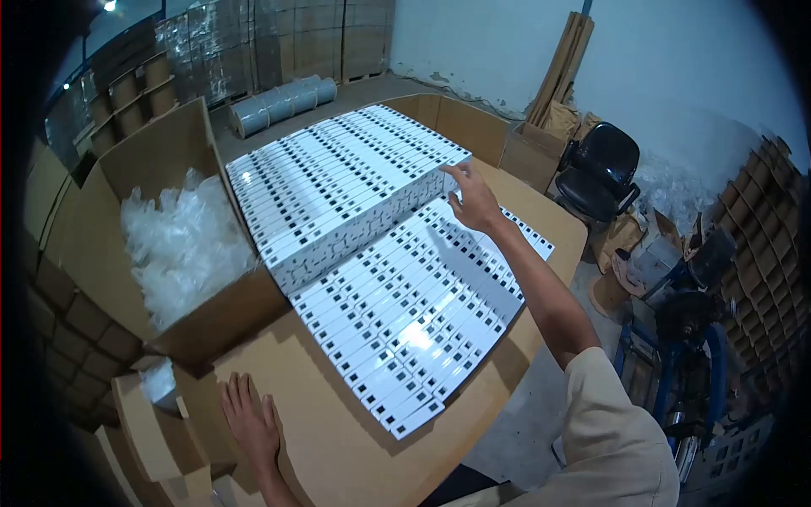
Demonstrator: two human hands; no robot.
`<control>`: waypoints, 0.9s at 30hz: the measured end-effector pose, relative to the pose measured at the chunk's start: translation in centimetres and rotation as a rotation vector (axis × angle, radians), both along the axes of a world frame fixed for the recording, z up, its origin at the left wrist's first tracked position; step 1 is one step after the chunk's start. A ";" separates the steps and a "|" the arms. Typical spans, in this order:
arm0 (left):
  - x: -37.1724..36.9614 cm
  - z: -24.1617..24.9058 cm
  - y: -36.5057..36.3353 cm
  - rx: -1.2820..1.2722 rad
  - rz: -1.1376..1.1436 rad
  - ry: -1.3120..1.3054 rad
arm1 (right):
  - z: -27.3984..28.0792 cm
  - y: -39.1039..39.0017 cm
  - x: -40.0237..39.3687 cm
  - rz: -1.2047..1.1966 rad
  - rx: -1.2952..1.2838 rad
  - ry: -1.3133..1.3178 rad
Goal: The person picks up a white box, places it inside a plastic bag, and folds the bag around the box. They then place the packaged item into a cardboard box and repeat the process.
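On cardboard, left hand (251, 422) flat, right hand (473, 198) touching stacked white boxes (346, 190)

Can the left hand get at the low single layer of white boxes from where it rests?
Probably yes: the left hand lies flat on the cardboard surface, and only bare cardboard separates it from the low layer of white boxes.

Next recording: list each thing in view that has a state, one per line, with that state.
Right hand: open, fingertips touching the corner of the tall stack.
Left hand: flat, palm down on the cardboard tabletop.
Tall stack of white boxes: several layers, tidy rows.
Low layer of white boxes: one layer, flat.
Carton of plastic bags: open, flaps up.
Office chair: unoccupied.
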State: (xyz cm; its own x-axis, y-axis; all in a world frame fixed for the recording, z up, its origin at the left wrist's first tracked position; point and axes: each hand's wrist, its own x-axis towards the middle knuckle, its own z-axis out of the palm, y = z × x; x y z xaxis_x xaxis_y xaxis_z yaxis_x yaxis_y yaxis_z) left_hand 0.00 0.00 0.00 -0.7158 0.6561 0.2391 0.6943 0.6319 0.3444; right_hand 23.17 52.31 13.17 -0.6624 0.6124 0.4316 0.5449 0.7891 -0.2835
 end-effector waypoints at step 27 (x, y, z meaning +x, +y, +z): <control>1.3 3.9 2.2 -0.203 -0.073 0.183 | -3.2 12.7 2.8 -0.105 0.054 0.206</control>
State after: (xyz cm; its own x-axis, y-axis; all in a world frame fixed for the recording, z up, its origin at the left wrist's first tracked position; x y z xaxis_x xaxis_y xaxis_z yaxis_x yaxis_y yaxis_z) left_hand 1.26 2.20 3.91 -0.6219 0.7521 0.2181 0.7796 0.6211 0.0809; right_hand 25.99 65.00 9.99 -0.4912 0.6454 0.5849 0.5596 0.7484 -0.3559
